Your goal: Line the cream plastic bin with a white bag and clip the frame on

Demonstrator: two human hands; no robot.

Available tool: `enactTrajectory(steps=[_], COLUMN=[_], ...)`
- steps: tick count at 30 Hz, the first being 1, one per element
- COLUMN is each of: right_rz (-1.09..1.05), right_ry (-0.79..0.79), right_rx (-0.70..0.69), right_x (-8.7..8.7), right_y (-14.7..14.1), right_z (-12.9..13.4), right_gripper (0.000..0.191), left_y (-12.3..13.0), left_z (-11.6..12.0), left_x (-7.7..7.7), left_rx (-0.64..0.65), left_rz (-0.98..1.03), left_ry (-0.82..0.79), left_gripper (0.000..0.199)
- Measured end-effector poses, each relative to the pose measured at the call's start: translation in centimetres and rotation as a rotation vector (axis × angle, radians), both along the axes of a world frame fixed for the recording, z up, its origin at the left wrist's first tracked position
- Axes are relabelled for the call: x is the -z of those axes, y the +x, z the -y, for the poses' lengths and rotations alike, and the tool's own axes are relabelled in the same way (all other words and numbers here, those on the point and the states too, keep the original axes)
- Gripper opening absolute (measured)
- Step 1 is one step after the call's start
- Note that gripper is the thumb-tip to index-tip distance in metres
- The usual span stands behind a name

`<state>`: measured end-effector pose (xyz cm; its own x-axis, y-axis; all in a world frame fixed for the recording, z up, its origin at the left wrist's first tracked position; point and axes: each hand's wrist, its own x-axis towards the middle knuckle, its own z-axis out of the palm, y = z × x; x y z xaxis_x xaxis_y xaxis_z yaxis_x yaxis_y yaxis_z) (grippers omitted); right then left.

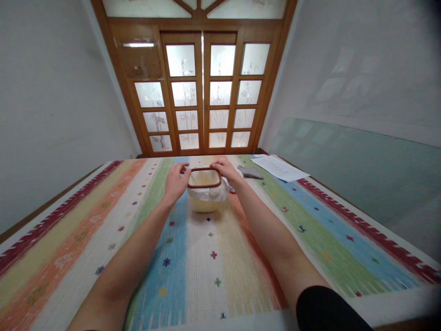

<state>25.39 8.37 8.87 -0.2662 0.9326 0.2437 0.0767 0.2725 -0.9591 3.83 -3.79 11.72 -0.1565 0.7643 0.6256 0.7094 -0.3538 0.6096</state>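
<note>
A small cream-coloured trash bin [204, 205] stands upright on the striped cloth in front of me. A white plastic bag [216, 193] lines it, its edge folded down over the outside. On top sits a brown rim ring [206, 186] with rounded corners. My left hand [177, 178] grips the ring's left side near the far corner, fingers bent. At the far right corner, my right hand [225, 168] pinches the ring with its fingers curled over the edge. The bag's far side and parts of the fingertips are hidden.
The colourful striped cloth [151, 257] covers the table. Right of the bin lie a folded grey cloth [251, 172] and a printed paper sheet [280, 168]. A pale green glass panel [361, 170] leans at the right wall. Wooden doors [203, 92] stand beyond the table.
</note>
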Motion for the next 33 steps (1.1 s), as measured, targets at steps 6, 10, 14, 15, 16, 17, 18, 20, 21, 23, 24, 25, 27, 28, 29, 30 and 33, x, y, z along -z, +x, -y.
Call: enactTrajectory(steps=[6, 10, 14, 15, 16, 17, 18, 20, 21, 23, 24, 25, 27, 28, 29, 30, 33], right_rz=[0.016, 0.063, 0.083, 0.081, 0.081, 0.082, 0.085, 0.090, 0.090, 0.087, 0.084, 0.076, 0.051, 0.039, 0.032, 0.032, 0.081], right_ry=[0.072, 0.116, 0.089, 0.075, 0.067, 0.064, 0.063, 0.066, 0.064, 0.057, 0.052, 0.042, -0.002, -0.030, -0.057, -0.073, -0.015], right_rx=[-0.034, -0.032, -0.059, -0.069, -0.078, -0.084, -0.089, -0.103, -0.112, -0.133, -0.142, -0.152, -0.165, -0.163, -0.154, -0.137, -0.059], right_x=[-0.1, -0.3, -0.4, -0.4, -0.4, -0.3, -0.3, -0.2, -0.2, -0.1, -0.1, -0.1, -0.1, -0.1, -0.1, -0.2, -0.4], right_y=[-0.1, 0.1, 0.3, 0.3, 0.3, 0.3, 0.3, 0.3, 0.3, 0.3, 0.4, 0.4, 0.3, 0.3, 0.2, 0.1, -0.2], right_z=[0.2, 0.4, 0.6, 0.6, 0.5, 0.5, 0.4, 0.3, 0.3, 0.5, 0.6, 0.8, 1.2, 1.4, 1.6, 1.8, 2.0], right_gripper=[0.026, 0.023, 0.025, 0.025, 0.025, 0.026, 0.025, 0.025, 0.025, 0.026, 0.027, 0.028, 0.030, 0.030, 0.031, 0.031, 0.031], left_y=[3.7, 4.7, 4.5, 4.4, 4.4, 4.3, 4.3, 4.3, 4.3, 4.4, 4.5, 4.5, 4.8, 5.0, 5.2, 5.5, 6.2], left_z=[3.5, 3.7, 3.2, 3.2, 3.2, 3.1, 3.2, 3.2, 3.2, 3.2, 3.2, 3.3, 3.4, 3.6, 3.8, 4.0, 4.5], left_x=[-1.4, -0.5, -0.1, -0.1, -0.2, -0.2, -0.3, -0.4, -0.4, -0.4, -0.4, -0.4, -0.3, -0.3, -0.2, -0.1, 0.1], left_rx=[0.303, 0.263, 0.223, 0.223, 0.224, 0.226, 0.230, 0.236, 0.235, 0.221, 0.211, 0.201, 0.183, 0.167, 0.145, 0.117, 0.031], left_rz=[-0.384, -0.646, -0.729, -0.734, -0.737, -0.738, -0.738, -0.739, -0.741, -0.754, -0.764, -0.775, -0.797, -0.805, -0.809, -0.812, -0.810], left_ry=[0.013, -0.043, -0.047, -0.049, -0.052, -0.055, -0.060, -0.070, -0.075, -0.081, -0.083, -0.084, -0.078, -0.067, -0.054, -0.038, 0.002], left_gripper=[0.024, 0.027, 0.038, 0.039, 0.040, 0.041, 0.042, 0.043, 0.044, 0.046, 0.048, 0.048, 0.047, 0.045, 0.044, 0.042, 0.040])
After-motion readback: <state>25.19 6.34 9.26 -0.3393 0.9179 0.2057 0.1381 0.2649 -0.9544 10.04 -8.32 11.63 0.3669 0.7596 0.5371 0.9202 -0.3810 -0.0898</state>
